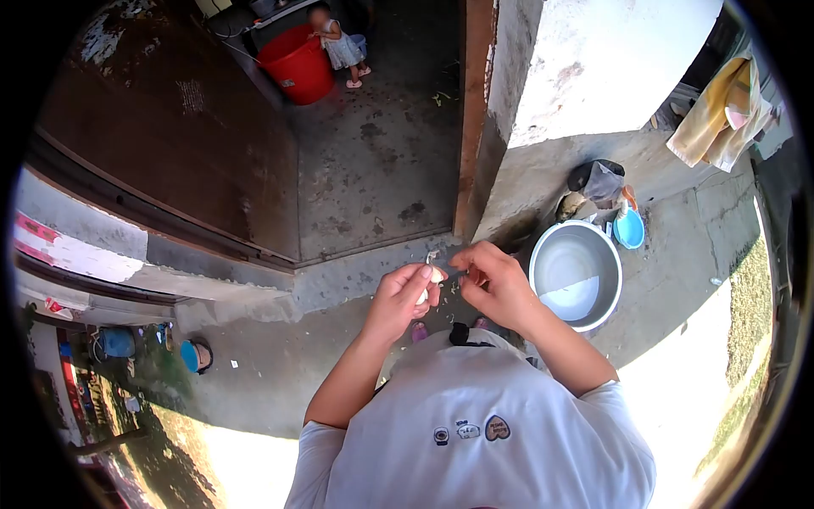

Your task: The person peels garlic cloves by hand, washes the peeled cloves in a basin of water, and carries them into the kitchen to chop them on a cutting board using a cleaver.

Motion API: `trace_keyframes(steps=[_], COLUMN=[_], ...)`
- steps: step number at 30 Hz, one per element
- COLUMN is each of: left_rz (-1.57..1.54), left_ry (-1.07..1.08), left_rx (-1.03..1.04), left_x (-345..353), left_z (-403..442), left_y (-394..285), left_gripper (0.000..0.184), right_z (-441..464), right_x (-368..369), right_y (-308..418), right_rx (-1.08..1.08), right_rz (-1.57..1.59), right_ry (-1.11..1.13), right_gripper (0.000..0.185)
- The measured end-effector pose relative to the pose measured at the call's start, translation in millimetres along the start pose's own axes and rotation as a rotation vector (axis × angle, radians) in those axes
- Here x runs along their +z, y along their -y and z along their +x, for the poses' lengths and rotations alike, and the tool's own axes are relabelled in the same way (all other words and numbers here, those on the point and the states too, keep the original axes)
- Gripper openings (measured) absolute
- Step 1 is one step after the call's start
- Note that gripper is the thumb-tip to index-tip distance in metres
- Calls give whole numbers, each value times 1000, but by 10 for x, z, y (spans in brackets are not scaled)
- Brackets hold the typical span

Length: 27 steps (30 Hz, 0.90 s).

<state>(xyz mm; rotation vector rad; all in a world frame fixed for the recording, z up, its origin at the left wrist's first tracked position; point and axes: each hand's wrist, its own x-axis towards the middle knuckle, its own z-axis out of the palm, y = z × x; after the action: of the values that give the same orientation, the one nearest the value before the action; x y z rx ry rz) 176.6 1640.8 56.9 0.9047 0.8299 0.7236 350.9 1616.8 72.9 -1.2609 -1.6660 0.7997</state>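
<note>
In front of my chest, my left hand is closed round pale white garlic, pinching it between thumb and fingertips. More white shows between the lower fingers. Close by on the right, my right hand has its fingers curled in and the thumb drawn toward them. Whatever its fingertips hold, if anything, is too small to make out. The two hands are apart by a small gap. Small pale scraps lie on the concrete below them.
A large metal basin with water stands right of my right hand, near a small blue basin. Ahead is a doorway with a raised sill. Inside, a small person stands by a red tub. A bucket stands left.
</note>
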Motion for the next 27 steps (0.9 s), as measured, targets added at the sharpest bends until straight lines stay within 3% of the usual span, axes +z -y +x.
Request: trace_keyframes(steps=[4, 19, 27], left_rz=[105, 280, 178], left_ry=[-28, -43, -14], left_rx=[23, 31, -8], left_x=[7, 42, 45], left_z=[-1, -8, -16], left_y=[4, 14, 28], left_gripper=[25, 19, 19], right_z=[-10, -32, -79], right_x=[21, 31, 84], right_y=[-7, -64, -78], right_rx=[-29, -88, -26], right_rz=[45, -28, 7], right_ry=[78, 109, 73], right_gripper=[15, 8, 7])
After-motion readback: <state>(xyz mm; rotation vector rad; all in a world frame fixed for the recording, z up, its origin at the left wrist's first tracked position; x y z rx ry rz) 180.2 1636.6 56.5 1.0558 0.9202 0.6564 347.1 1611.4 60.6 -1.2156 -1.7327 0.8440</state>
